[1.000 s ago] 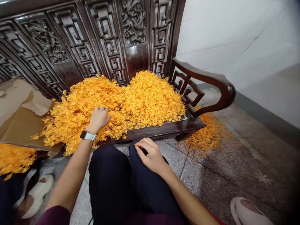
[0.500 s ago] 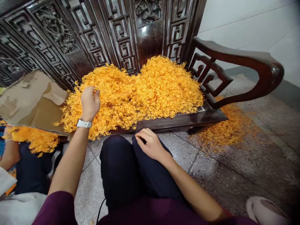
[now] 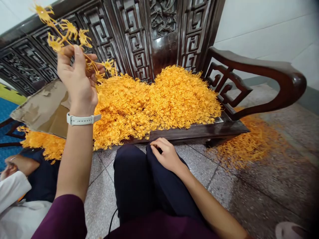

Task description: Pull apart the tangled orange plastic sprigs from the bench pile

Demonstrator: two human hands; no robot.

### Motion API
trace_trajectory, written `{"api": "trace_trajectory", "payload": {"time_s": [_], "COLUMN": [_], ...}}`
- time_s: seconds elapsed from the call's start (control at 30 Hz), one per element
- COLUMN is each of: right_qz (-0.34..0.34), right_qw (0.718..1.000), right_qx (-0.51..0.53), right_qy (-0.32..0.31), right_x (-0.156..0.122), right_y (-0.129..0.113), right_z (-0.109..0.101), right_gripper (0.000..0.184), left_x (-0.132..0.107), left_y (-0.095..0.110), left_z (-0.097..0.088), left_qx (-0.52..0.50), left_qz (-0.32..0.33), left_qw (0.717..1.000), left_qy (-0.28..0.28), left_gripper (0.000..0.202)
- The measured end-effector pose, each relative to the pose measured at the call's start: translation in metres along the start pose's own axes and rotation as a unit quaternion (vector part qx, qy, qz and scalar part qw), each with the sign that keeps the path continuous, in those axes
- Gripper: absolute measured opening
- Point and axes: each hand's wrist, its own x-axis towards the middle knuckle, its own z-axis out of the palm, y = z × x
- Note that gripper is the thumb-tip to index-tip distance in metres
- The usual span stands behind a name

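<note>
My left hand [image 3: 81,74] is raised at the upper left, its thumb and fingers pinching a yellow artificial flower sprig [image 3: 63,36]. Thin stems on the sprig end in small spiky heads, some above the fingers and some hanging to their right. Below and behind the hand lies a big heap of similar yellow pieces [image 3: 184,96] on a dark carved wooden bench [image 3: 199,132]. My right hand [image 3: 165,154] rests on my knee, fingers loosely curled and nothing visible in them.
A torn cardboard sheet [image 3: 47,109] leans at the heap's left, with more yellow pieces beyond it. Orange strands [image 3: 249,142] lie on the floor under the curved armrest [image 3: 269,69]. Another person's arm [image 3: 25,162] shows at the lower left. A pale shoe [image 3: 289,230] is at bottom right.
My left hand has risen from the heap, up and to the left, and now holds up a flower sprig. My right hand has stayed on my knee. The view has shifted slightly.
</note>
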Motion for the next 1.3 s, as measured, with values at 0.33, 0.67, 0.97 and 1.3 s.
{"api": "trace_trajectory", "payload": {"time_s": [0.33,0.67,0.97,1.3], "right_qz": [0.195,0.227,0.212,0.247], "right_qw": [0.793,0.701,0.684,0.72], "right_qx": [0.566,0.624,0.642,0.575], "right_qy": [0.111,0.261,0.275,0.301], "right_x": [0.029,0.018,-0.014,-0.027], "right_y": [-0.027,-0.005,-0.016,-0.009], "right_z": [-0.029,-0.076,-0.07,-0.074], "right_gripper": [0.055,0.019,0.019,0.023], "left_x": [-0.133,-0.201,-0.202,-0.199], "left_y": [-0.001,-0.031,-0.043,-0.042], "left_z": [0.07,0.092,0.109,0.084], "left_qx": [-0.136,-0.242,-0.288,-0.157], "left_qz": [-0.288,-0.402,-0.432,-0.458], "left_qw": [0.947,0.883,0.855,0.853], "left_qy": [-0.05,-0.02,0.004,-0.196], "left_gripper": [0.04,0.028,0.032,0.072]}}
